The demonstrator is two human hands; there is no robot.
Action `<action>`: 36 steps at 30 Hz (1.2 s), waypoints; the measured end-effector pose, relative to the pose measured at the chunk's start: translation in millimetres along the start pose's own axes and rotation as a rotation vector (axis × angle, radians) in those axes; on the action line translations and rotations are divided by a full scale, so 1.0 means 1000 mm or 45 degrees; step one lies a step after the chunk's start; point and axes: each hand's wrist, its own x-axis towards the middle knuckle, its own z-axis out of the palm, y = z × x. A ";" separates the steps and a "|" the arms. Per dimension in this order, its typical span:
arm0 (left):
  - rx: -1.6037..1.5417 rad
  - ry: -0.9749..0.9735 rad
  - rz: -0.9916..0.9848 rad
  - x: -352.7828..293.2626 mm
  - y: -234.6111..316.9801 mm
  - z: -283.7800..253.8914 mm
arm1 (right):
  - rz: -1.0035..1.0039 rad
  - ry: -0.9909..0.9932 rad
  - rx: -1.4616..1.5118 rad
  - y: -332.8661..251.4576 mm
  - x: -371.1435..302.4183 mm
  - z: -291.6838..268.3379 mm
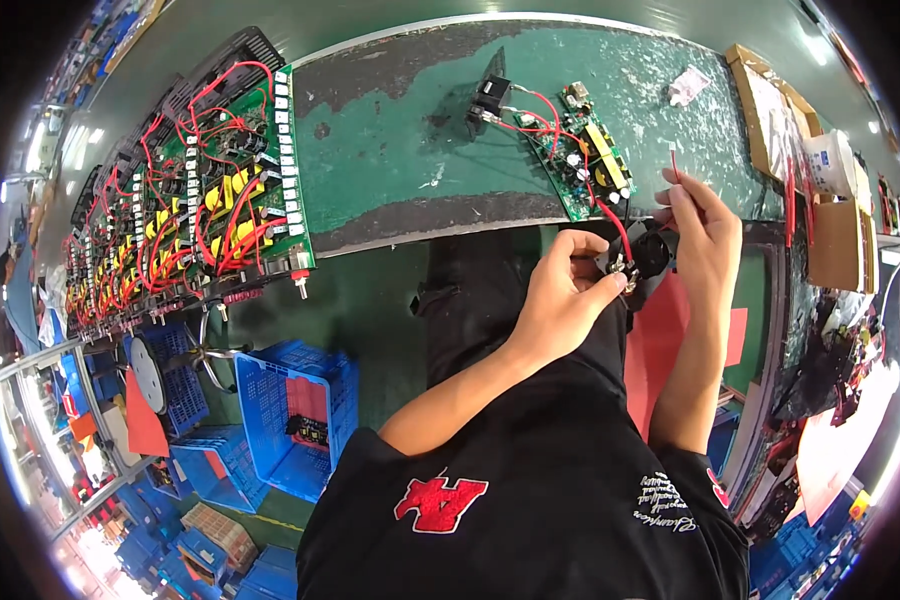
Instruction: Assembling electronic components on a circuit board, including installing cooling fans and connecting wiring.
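My left hand (pixel 567 287) is closed at the bench's near edge, thumb and fingers pinching a small dark component with metal terminals (pixel 625 275). A thick red wire runs from it up to a green circuit board (pixel 588 160) lying on the bench. Beside it my right hand (pixel 708 225) is closed, with a thin red wire (pixel 673 160) sticking up between thumb and forefinger. A round black part (pixel 653 253) sits between the two hands; what supports it is hidden. Red leads also join the board to a black block (pixel 491 95) behind it.
Several populated circuit boards with red wires (pixel 235 190) stand in a row at the left. A small clear packet (pixel 687 87) lies on the worn green bench (pixel 390 130). Cardboard boxes (pixel 835 240) stand at the right. Blue crates (pixel 295 365) are on the floor at lower left.
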 end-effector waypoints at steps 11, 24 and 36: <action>1.384 0.289 1.176 0.017 0.029 -0.018 | 0.058 -0.003 0.808 0.018 -0.011 0.007; 2.146 -0.286 1.143 0.058 0.094 -0.018 | 0.102 -0.066 0.709 0.013 -0.004 0.013; 2.122 0.040 1.211 0.031 0.053 -0.036 | 0.135 -0.174 0.791 0.017 0.002 0.010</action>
